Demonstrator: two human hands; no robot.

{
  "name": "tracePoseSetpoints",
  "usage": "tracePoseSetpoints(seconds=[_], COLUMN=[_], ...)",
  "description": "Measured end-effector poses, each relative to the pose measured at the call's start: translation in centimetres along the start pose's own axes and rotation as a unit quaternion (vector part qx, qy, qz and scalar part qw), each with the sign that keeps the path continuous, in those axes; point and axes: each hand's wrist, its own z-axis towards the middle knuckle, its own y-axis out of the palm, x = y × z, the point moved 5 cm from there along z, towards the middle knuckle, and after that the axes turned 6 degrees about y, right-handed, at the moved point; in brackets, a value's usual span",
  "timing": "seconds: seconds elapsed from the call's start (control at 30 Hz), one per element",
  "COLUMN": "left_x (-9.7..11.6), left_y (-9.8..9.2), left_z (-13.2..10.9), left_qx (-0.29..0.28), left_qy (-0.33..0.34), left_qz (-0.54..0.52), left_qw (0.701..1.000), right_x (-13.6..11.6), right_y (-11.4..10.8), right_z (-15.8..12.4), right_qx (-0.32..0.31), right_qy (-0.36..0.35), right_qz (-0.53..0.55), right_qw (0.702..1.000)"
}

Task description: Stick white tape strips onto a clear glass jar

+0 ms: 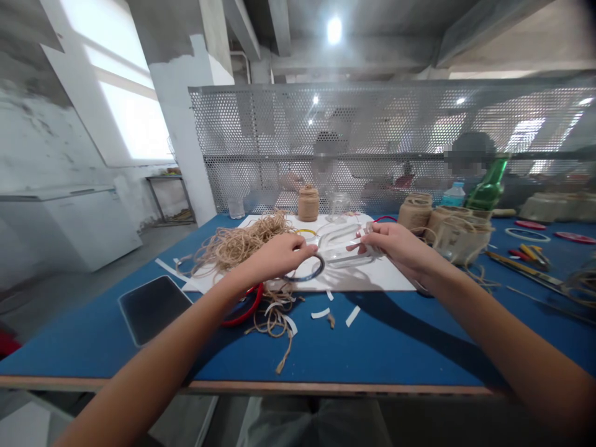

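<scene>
While our left hand [279,257] is curling nearly shut above a white board [391,282], our right hand [400,245] is clamping around one end of a clear glass bottle [344,248], with its fingers [372,231] wrapping over the top of the glass. The two hands are staying apart, with the bottle's length lying between them. Our left fingers [302,249] are reaching toward a white paper strip [342,242] that is lying along the bottle, though we cannot tell whether they are pinching it. A dark round bangle [305,270] is sitting just under those fingers. The bottle is lying on its side over the board, its long axis running left to right across our view and rising slightly toward our right hand. The glass is too transparent for us to tell which way the neck is pointing. To the left, a loose heap of jute twine [242,242] is spilling across the board toward the blue worktable [395,335], near a red ring [244,308]. Beyond the bottle, a twine-wrapped jar [308,203] is standing at the board's far edge, while a green glass bottle [488,184] is rising further right. A person [326,155] and a second person [470,155] are sitting behind a perforated metal screen [372,118].
</scene>
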Motion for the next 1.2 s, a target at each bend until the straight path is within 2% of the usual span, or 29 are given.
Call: tracePoseSetpoints(seconds=[0.13, 0.27, 0.4, 0.53, 0.63, 1.07, 1.2], left_x=[-0.6, -1.1, -1.3, -1.6, -1.8, -2.0, -1.9], left_y=[-0.3, -1.1, -1.2, -1.3, -1.0, -0.5, 0.2], left_z=[0.0, 0.1, 0.2, 0.5, 0.8, 0.8, 0.7], left_qx=[-0.026, 0.004, 0.004, 0.044, 0.046, 0.023, -0.004], left_qy=[-0.008, 0.003, 0.022, 0.02, 0.015, 0.036, 0.021], left_qz=[-0.111, -0.07, -0.044, 0.007, 0.008, -0.101, -0.192], left_qw=[0.993, 0.998, 0.999, 0.999, 0.999, 0.994, 0.981], right_x=[-0.8, -1.4, -1.4, -1.2, -1.1, -1.1, -1.6], right_y=[-0.8, -1.0, -0.7, -0.4, -0.3, 0.2, 0.3], right_z=[-0.3, -0.7, -0.8, -0.7, -0.6, -0.8, -1.2], right_qx=[0.032, 0.044, 0.025, 0.001, -0.011, -0.022, -0.026], right_qy=[-0.001, 0.017, 0.011, -0.005, -0.016, -0.06, -0.098], right_qz=[0.012, 0.037, 0.05, 0.042, 0.039, 0.093, 0.08], right_qw=[0.999, 0.998, 0.998, 0.999, 0.999, 0.994, 0.992])
